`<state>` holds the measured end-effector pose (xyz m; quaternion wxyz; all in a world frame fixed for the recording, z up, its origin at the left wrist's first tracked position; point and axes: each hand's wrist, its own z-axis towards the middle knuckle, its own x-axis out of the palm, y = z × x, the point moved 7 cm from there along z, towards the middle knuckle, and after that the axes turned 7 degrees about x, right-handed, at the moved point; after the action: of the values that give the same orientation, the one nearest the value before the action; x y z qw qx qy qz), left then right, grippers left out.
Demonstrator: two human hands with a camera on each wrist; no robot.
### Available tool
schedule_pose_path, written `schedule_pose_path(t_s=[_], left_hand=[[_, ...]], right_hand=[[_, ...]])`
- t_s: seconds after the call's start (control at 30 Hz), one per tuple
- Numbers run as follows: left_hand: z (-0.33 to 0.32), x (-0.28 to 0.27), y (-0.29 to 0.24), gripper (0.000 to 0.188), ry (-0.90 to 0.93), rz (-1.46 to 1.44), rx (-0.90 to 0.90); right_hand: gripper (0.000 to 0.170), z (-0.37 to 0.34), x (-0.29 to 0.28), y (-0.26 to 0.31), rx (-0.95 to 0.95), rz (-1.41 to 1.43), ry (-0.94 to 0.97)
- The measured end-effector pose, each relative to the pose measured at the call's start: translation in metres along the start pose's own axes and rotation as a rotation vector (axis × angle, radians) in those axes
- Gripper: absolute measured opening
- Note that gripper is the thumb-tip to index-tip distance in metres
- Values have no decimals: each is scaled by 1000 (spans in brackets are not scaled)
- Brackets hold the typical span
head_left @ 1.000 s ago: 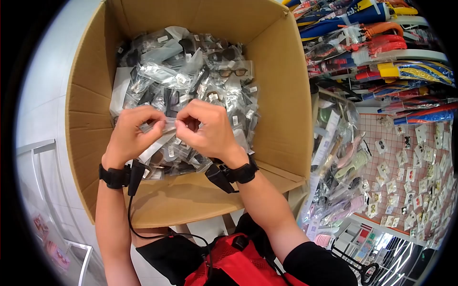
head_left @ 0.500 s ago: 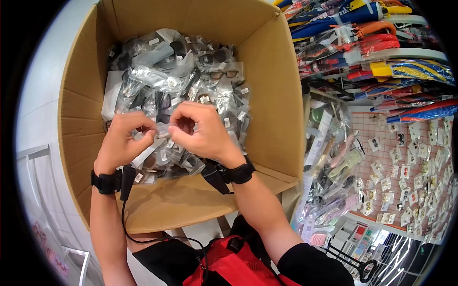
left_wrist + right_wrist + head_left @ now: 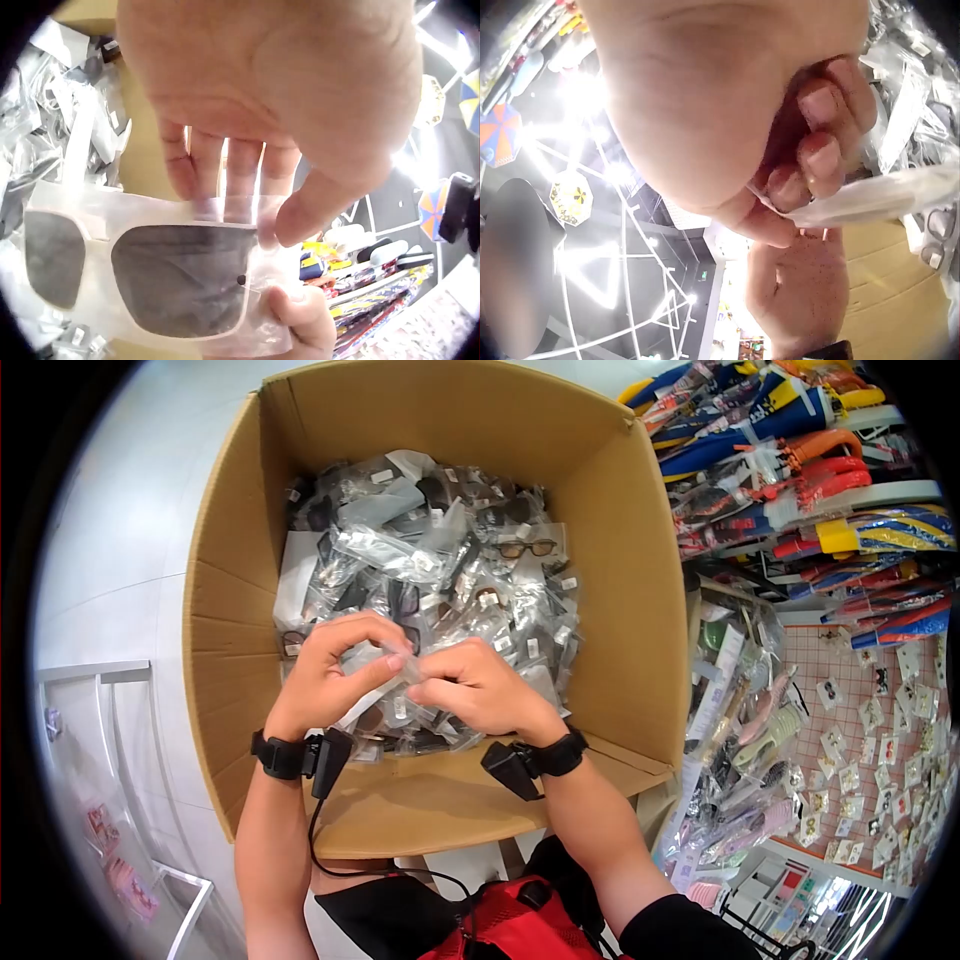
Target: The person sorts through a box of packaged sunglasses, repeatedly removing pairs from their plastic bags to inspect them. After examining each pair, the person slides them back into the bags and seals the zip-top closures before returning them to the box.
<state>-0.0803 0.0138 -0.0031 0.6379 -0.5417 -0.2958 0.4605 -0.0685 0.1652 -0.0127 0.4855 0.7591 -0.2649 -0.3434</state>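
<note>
Over the open cardboard box (image 3: 625, 600), both hands hold a clear plastic bag (image 3: 889, 196) with white-framed, dark-lensed sunglasses (image 3: 180, 277) inside. My left hand (image 3: 335, 672) pinches the bag near its edge between thumb and fingers, the fingers lying behind it in the left wrist view. With curled fingers, my right hand (image 3: 482, 688) grips the bag's edge close to the left fingertips. From the head view the bag is mostly hidden by the hands. Beneath them, many bagged glasses (image 3: 400, 550) with small white labels fill the box bottom.
High cardboard walls surround the hands, and a folded flap (image 3: 440, 825) lies at the near side. On the right stand packaged umbrellas (image 3: 840, 480), a bin of bagged goods (image 3: 745, 730) and a grid rack (image 3: 815, 660) of small carded items. A white metal frame (image 3: 105, 730) stands left.
The hands have turned and the bag now tilts between them, the left hand a little higher. The right fingers have curled in more tightly. The head view has shifted.
</note>
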Motion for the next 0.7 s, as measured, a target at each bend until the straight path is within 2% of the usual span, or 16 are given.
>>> schedule_pose_path(t_s=[0.07,0.2,0.23,0.33,0.43,0.53,0.57,0.63,0.7], left_hand=[[-2,-2,7,12,-35,-160,-23],[-1,0,2,14,39,-80,-38],[-2,1,0,9,64,-64,-37],[-4,2,3,21,36,-70,-69],[-5,6,6,21,18,-203,-132],[-5,4,5,21,36,-149,-100],[-5,4,4,20,43,-133,-95],[-5,2,4,21,38,-122,-103],[-5,4,3,22,59,-159,-96]], right_hand=[[34,0,1,3,-9,36,35],[40,-1,7,1,26,118,61],[42,0,9,0,45,141,61],[41,1,9,7,19,182,26],[38,0,7,8,0,196,23],[38,1,8,4,23,17,11],[38,2,11,6,17,19,24],[36,3,7,14,-82,-2,-97],[30,2,10,2,-67,35,-78]])
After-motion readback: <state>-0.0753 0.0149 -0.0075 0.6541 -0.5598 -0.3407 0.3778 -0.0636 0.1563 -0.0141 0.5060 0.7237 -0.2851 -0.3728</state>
